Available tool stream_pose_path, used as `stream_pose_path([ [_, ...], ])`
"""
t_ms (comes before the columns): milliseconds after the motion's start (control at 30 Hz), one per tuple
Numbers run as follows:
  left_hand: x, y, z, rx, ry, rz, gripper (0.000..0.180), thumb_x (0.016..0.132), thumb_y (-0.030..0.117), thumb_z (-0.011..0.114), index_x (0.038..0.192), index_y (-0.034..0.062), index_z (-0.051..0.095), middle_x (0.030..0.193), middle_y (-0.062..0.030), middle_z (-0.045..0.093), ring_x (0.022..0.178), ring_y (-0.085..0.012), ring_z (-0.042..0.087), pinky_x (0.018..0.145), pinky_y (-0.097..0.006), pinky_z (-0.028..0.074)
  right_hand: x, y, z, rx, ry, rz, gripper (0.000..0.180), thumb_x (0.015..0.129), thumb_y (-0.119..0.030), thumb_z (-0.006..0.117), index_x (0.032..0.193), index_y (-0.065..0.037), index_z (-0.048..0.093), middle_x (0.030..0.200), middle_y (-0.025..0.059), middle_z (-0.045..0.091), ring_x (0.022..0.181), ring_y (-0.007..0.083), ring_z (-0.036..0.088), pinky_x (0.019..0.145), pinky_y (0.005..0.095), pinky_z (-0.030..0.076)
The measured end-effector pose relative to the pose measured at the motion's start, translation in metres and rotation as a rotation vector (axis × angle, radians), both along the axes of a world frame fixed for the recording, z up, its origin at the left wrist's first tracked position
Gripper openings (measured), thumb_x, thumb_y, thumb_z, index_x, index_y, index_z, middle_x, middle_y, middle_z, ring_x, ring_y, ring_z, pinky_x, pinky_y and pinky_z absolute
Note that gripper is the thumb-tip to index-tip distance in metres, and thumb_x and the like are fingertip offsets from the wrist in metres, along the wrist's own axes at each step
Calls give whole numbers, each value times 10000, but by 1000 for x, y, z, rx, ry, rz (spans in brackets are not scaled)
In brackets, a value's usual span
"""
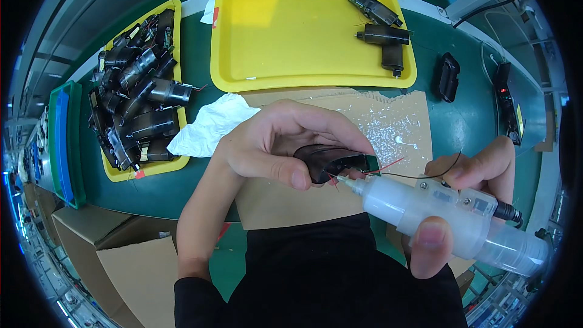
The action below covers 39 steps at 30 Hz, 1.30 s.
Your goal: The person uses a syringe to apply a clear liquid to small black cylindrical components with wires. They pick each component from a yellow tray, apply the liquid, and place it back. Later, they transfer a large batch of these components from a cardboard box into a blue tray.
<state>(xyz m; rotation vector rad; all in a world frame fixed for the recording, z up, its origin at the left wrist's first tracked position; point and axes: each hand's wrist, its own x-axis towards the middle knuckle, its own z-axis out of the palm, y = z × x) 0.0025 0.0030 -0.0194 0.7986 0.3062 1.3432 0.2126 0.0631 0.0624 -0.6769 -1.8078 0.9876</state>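
The left hand (pixel 261 140) holds a glossy black, curved plastic casing (pixel 313 161) above a tan, torn-edged cardboard sheet (pixel 273 203); its fingers are curled closed around the casing, with the thumb along the near side. Fine red and dark wires (pixel 396 163) stick out from the casing's right end. The right hand (pixel 495 167) grips a translucent white, syringe-shaped dispenser (pixel 425 209), its thumb and fingers closed on opposite sides of the barrel. The slim nozzle (pixel 350 183) points at the casing's open underside; whether the 2 touch I cannot tell. White specks dot the cardboard beyond the hands. A crumpled white cloth or paper (pixel 212 124) lies to the left, next to a smaller yellow plastic tray (pixel 115 174) heaped with black and smoky-dark casings (pixel 136 85). Beyond the cardboard, a large yellow plastic tray (pixel 285 30) carries a few black casings (pixel 382 34) at its right end. Another black molded piece (pixel 448 77) rests alone on the green surface (pixel 152 194), right of that tray.
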Motion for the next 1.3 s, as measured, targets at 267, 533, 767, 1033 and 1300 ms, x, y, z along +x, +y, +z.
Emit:
stream_pose_path([
  [267, -2, 0, 2, -9, 26, -21, 586, 682, 215, 815, 1040, -177, 568, 993, -271, 586, 852, -258, 580, 725, -304, 459, 3, 0, 3, 2, -29, 13, 541, 659, -322, 810, 791, -19, 382, 658, 26, 446, 502, 98, 423, 498, 215, 325],
  [533, -2, -2, 3, -35, 24, -19, 586, 674, 215, 817, 1035, -176, 573, 986, -268, 584, 830, -253, 579, 714, -308, 455, 5, -1, 5, 6, -47, 14, 543, 658, -313, 820, 792, -26, 379, 650, 24, 454, 505, 103, 433, 504, 216, 335],
  [767, -1, -1, 2, -24, 16, -17, 591, 678, 226, 819, 1037, -173, 574, 978, -262, 585, 830, -253, 576, 707, -313, 451, 5, -1, 5, 9, -40, 12, 546, 657, -304, 829, 792, -32, 376, 643, 22, 462, 507, 107, 441, 509, 216, 343],
  [1033, -3, 0, 2, -27, 42, -30, 592, 693, 226, 810, 1052, -176, 565, 1022, -254, 581, 845, -251, 588, 722, -302, 468, 1, 1, 3, 5, 32, 21, 550, 656, -295, 840, 792, -38, 373, 635, 20, 470, 509, 111, 450, 514, 217, 353],
  [1300, -16, 3, 15, 104, 269, 242, 501, 796, 95, 697, 1239, -46, 512, 1071, -143, 577, 939, -190, 559, 799, -283, 455, -4, -4, -3, -164, 326, 47, 554, 655, -285, 850, 792, -45, 369, 628, 18, 478, 512, 116, 459, 520, 217, 362],
])
